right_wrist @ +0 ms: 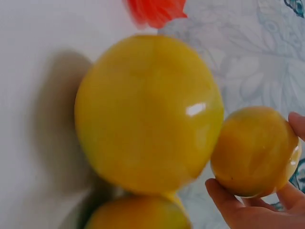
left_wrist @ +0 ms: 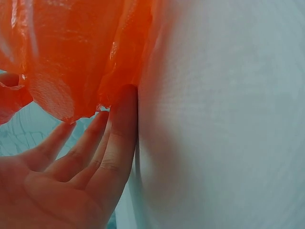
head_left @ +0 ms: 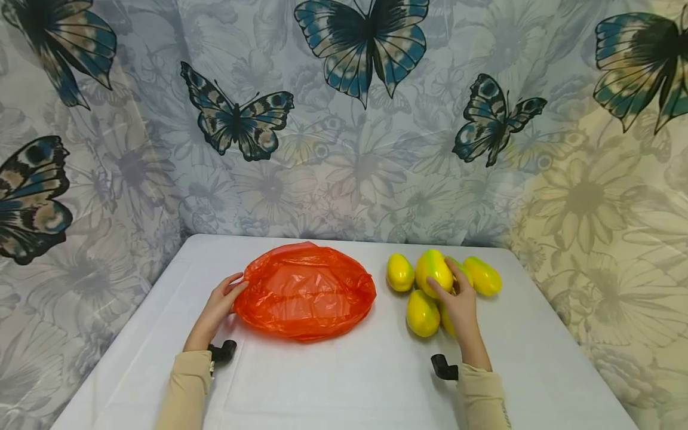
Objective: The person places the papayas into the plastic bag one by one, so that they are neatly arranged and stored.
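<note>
My left hand point(head_left: 217, 304) is at the left edge of a red plastic bag point(head_left: 306, 292), which lies spread on the table with its mouth facing me. In the left wrist view its visible fingers point(left_wrist: 121, 138) are straight, their tips touching the bag's edge; part of the thumb hides behind the red film. My right hand point(head_left: 459, 298) grips a glossy yellow mango point(head_left: 432, 272) with a green streak, thumb on one side and fingers on the other. The right wrist view shows this held mango point(right_wrist: 255, 150) beyond a larger-looking near mango point(right_wrist: 150, 114).
Several more yellow mangoes surround my right hand: one at the left point(head_left: 400, 272), one in front point(head_left: 423, 313), one at the far right point(head_left: 484, 276). The white table point(head_left: 322, 382) ends at a butterfly-print cloth backdrop point(head_left: 365, 179). Black wrist mounts point(head_left: 444, 367) jut inward from both sleeves.
</note>
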